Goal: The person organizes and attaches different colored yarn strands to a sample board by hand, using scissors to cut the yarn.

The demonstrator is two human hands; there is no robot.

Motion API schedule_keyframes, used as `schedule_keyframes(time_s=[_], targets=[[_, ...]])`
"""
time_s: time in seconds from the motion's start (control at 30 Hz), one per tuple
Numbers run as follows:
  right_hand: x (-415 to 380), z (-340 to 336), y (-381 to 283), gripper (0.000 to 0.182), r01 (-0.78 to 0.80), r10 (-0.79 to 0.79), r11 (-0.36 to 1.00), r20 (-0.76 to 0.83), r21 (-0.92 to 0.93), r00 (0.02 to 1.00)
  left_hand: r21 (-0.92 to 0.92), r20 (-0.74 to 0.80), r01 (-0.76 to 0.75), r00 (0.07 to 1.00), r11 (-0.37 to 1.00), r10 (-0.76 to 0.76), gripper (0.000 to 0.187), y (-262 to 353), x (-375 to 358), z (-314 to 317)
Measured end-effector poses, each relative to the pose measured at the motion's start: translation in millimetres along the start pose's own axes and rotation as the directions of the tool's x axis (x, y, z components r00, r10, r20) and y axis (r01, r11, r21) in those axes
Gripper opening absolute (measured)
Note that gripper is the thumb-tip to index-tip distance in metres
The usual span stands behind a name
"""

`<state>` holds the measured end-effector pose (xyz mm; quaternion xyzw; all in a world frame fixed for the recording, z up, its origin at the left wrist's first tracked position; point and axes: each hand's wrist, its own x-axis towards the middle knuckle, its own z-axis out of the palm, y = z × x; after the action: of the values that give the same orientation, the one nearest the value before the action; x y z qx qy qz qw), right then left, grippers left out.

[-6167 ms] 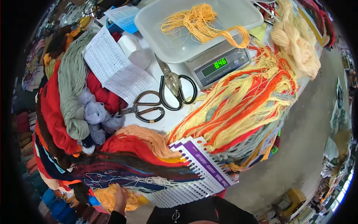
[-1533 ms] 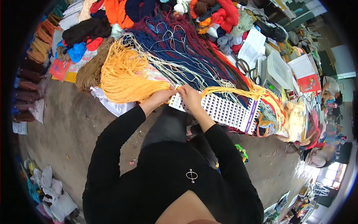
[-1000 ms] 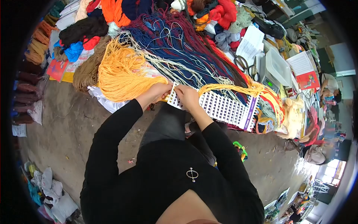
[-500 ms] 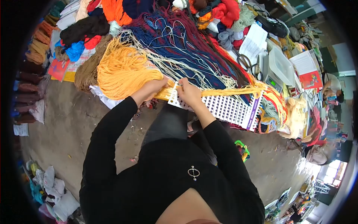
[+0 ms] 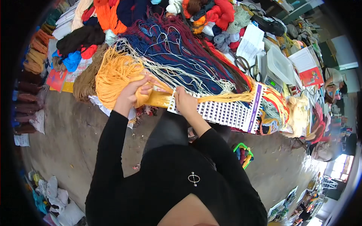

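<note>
A thick bundle of yellow yarn [image 5: 113, 81] spreads over the table's left front edge. My left hand [image 5: 134, 93] has its fingers curled round strands of this yarn, and a few strands run tight from it toward my right hand. A long white card with rows of holes and a purple strip [image 5: 226, 110] lies along the front edge. At the card's left end my right hand [image 5: 184, 101] is closed, gripping the card and the yellow strands over it. Those strands continue along the card's upper side to the purple strip. My right fingertips are partly hidden.
Blue, maroon and white yarn [image 5: 169, 49] covers the table behind the card. Scissors [image 5: 241, 63], a scale with a clear tray [image 5: 281, 66] and papers [image 5: 250, 39] stand at right. A green-rimmed basket [image 5: 243, 154] is on the floor. Another person [image 5: 333, 84] is at far right.
My left hand has moved left, away from my right hand, drawing yellow strands with it. My right hand has shifted slightly left and down and still grips the card's end.
</note>
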<state>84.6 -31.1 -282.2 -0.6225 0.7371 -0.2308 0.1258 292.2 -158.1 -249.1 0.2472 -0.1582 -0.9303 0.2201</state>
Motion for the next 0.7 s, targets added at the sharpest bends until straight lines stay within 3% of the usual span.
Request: schedule_keyframes(time_s=[0.03, 0.07, 0.1, 0.13, 0.17, 0.23, 0.27, 0.33, 0.37, 0.4, 0.5, 0.57, 0.6, 0.63, 0.7], targets=[[-1, 3, 2, 0.024, -0.001, 0.001, 1.000, -0.004, 0.002, 1.000, -0.087, 0.002, -0.050, 0.999, 0.995, 0.050, 0.027, 3, -9, 10], [-4, 6, 4, 0.024, 0.017, -0.016, 1.000, -0.059, 0.021, 0.998, 0.016, 0.045, -0.057, 0.997, 0.998, 0.056, 0.028, 1, -9, 10], [-4, 8, 7, 0.023, 0.041, -0.036, 0.998, -0.115, 0.037, 0.993, 0.110, -0.011, -0.006, 1.000, 0.994, 0.007, 0.031, -3, -8, 18], [-6, -2, 3, 0.023, -0.019, 0.022, 0.996, -0.038, 0.083, 0.999, 0.200, -0.069, 0.047, 0.997, 0.979, -0.034, 0.033, -7, -7, 25], [-6, -1, 6, 0.023, -0.014, 0.017, 0.997, -0.040, 0.079, 0.999, 0.298, 0.000, 0.107, 0.994, 0.948, -0.112, 0.042, -15, 3, 20], [-9, 4, 9, 0.022, 0.064, -0.005, 0.965, -0.226, 0.254, 0.974, 0.542, -0.013, 0.216, 0.969, 0.812, -0.248, 0.044, -35, 19, 19], [-10, 1, 9, 0.021, 0.019, 0.030, 0.954, -0.157, 0.300, 0.987, 0.592, -0.038, 0.220, 0.969, 0.776, -0.245, 0.040, -58, 45, -20], [-8, 1, 9, 0.021, 0.044, -0.003, 0.967, -0.162, 0.250, 0.987, 0.796, -0.126, 0.246, 0.961, 0.554, -0.247, 0.010, -62, 41, 11], [-7, 0, 8, 0.021, 0.073, -0.040, 0.977, -0.162, 0.199, 0.986, 0.774, -0.178, 0.308, 0.944, 0.553, -0.276, 0.013, -61, 44, 12], [-7, -1, 8, 0.021, 0.100, -0.089, 0.991, -0.121, 0.089, 0.989, 0.793, -0.128, 0.243, 0.963, 0.558, -0.237, 0.012, -56, 45, 14], [-5, -2, -2, 0.023, 0.118, -0.111, 0.992, -0.163, 0.034, 0.980, 0.731, -0.091, 0.154, 0.987, 0.664, -0.129, 0.008, -49, 35, 26], [0, 1, -4, 0.024, 0.071, -0.072, 0.997, -0.128, -0.020, 0.989, 0.804, 0.008, -0.027, 0.999, 0.594, 0.035, 0.009, -50, 25, 39], [0, 0, -5, 0.023, 0.055, -0.053, 0.998, -0.132, 0.011, 0.990, 0.814, 0.189, -0.286, 0.954, 0.505, 0.234, 0.012, -59, 20, 42], [1, 1, -5, 0.023, 0.053, -0.052, 0.999, -0.135, 0.009, 0.990, 0.814, 0.193, -0.288, 0.953, 0.505, 0.232, 0.012, -60, 22, 38], [1, 1, -6, 0.022, -0.002, 0.004, 1.000, -0.140, 0.012, 0.990, 0.931, 0.365, -0.326, 0.797, -0.166, 0.482, 0.017, -65, 29, 18]])
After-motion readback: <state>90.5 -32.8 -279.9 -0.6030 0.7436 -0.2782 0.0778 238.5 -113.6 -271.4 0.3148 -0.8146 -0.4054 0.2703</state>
